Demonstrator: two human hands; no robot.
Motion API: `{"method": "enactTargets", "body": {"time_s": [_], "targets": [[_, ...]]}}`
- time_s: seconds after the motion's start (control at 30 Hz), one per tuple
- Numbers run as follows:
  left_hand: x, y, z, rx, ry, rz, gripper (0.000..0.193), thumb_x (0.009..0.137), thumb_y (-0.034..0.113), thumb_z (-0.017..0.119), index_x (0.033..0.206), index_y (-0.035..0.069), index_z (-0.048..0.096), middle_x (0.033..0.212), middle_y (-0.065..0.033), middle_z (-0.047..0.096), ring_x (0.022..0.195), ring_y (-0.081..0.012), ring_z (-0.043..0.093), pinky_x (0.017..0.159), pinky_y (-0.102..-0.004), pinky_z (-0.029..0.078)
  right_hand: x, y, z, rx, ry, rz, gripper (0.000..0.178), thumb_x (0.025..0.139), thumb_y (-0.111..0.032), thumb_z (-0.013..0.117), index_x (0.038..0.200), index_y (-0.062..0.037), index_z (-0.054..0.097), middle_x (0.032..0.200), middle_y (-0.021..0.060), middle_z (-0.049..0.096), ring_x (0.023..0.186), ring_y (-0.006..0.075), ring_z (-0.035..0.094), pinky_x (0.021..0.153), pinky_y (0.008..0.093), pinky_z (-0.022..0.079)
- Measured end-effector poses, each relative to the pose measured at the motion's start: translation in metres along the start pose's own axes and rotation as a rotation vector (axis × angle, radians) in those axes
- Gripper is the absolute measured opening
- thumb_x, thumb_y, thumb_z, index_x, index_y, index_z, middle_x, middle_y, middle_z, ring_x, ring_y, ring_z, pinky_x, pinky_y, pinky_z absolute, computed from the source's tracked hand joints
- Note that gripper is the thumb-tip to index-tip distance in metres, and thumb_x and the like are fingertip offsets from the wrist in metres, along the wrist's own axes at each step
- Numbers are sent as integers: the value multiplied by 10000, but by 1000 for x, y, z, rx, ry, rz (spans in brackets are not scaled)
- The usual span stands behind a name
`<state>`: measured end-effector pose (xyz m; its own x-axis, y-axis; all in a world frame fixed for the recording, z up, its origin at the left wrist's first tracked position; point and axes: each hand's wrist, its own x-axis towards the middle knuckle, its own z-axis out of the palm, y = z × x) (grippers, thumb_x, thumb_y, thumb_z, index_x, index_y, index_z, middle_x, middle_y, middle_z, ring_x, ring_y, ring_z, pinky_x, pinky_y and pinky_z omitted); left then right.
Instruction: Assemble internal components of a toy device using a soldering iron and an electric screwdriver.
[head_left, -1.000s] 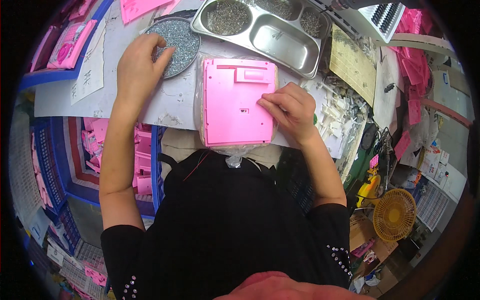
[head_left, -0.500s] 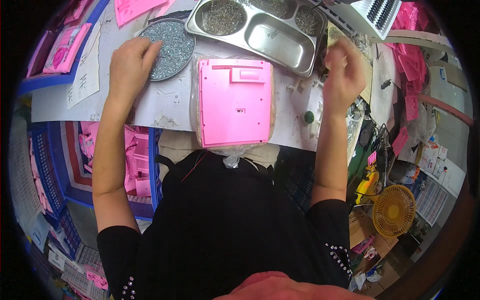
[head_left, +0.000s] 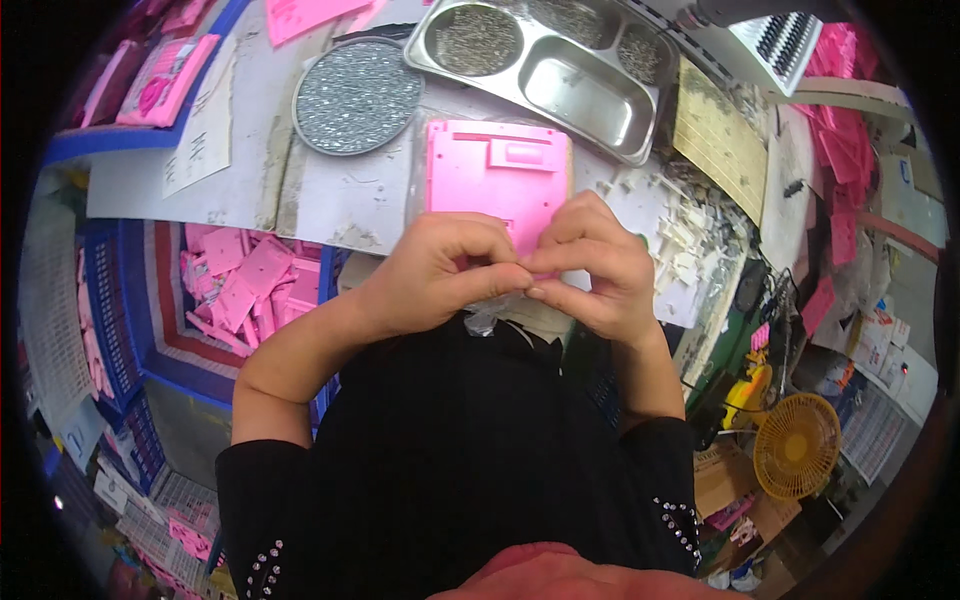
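Looks like an assembly workshop, from the flat pink plastic panel (head_left: 468,185) on the white worktop (head_left: 345,205), the round grey dish (head_left: 350,154) of small silvery parts (head_left: 357,95), the compartmented steel tray (head_left: 585,95) and the blue plastic crate (head_left: 135,300) (heaped with pink plastic pieces (head_left: 262,270)).

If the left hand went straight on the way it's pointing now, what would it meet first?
Most likely the right hand: the left hand's fingers point across at it, fingertips already close together, though this single view leaves any contact unclear.

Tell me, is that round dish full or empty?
Not empty: little shiny metal pieces cover the round dish right across; how deep, I can't tell.
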<state>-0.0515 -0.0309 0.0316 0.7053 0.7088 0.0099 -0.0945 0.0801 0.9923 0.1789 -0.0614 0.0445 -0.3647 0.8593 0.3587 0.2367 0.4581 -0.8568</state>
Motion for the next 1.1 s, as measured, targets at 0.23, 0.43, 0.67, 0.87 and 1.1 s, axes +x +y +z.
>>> {"method": "enactTargets", "body": {"time_s": [0.23, 0.43, 0.67, 0.87, 1.1], "targets": [[-3, -4, -11, 142, 100, 38, 129, 946, 118, 732, 878, 10, 744, 804, -44, 665, 691, -120, 563, 648, -286, 468, -8, -6, 9, 41, 28, 73, 145, 776, -36, 849, 869, -52, 738, 855, 65, 677, 786, 213, 608, 685, 339, 468], [21, -22, -126, 1431, 650, 57, 145, 855, 218, 760, 900, 81, 774, 928, -68, 704, 949, -264, 644, 894, -471, 426, -18, 1, -8, -192, 189, 176, 144, 787, -7, 816, 913, -44, 757, 863, 76, 697, 790, 234, 627, 730, 339, 490], [16, -36, -139, 1338, 476, -28, 143, 875, 245, 750, 937, 119, 776, 964, -33, 694, 1001, -273, 628, 906, -476, 385, -36, 12, 2, -341, 114, 261, 174, 776, -39, 813, 936, -103, 789, 911, 47, 713, 911, 255, 608, 802, 370, 510], [20, -28, -140, 1395, 384, -65, 155, 907, 244, 734, 914, 88, 736, 945, -41, 672, 975, -267, 627, 915, -459, 387, -32, 10, 7, -371, 55, 292, 149, 764, -60, 806, 904, -110, 789, 884, 28, 703, 897, 257, 580, 804, 367, 500], [28, -34, -151, 1475, 416, 72, 197, 945, 285, 675, 932, 89, 694, 951, -54, 664, 995, -294, 622, 910, -496, 385, -20, 5, -3, -331, -90, 424, 139, 772, -65, 827, 905, -93, 796, 900, 37, 718, 926, 224, 598, 846, 348, 483]]}}
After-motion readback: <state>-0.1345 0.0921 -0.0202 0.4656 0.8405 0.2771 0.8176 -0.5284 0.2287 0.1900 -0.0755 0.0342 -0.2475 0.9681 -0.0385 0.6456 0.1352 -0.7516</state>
